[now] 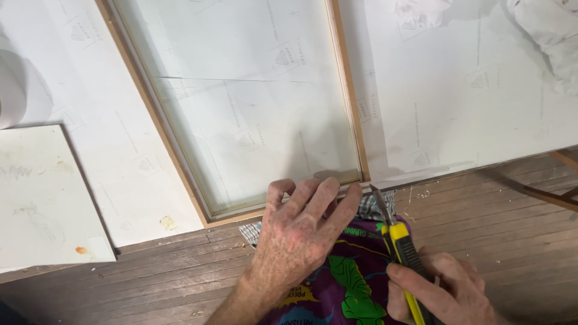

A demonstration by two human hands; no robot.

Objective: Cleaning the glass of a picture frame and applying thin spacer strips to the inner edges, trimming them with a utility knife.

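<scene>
My left hand (301,232) lies flat with fingers spread on the near edge of a wooden frame (349,102) that holds a glass pane (253,108). My right hand (445,289) grips a yellow and black utility knife (402,253), blade out. The blade tip (376,194) sits at the frame's near right corner, just right of my left fingertips. Under both hands is a purple printed cloth (349,283) with green shapes.
White paper sheets (469,90) cover the surface under the frame. A pale board (42,198) lies at the left, a crumpled white wrap (554,42) at the top right. Wooden floorboards (512,216) run along the near side.
</scene>
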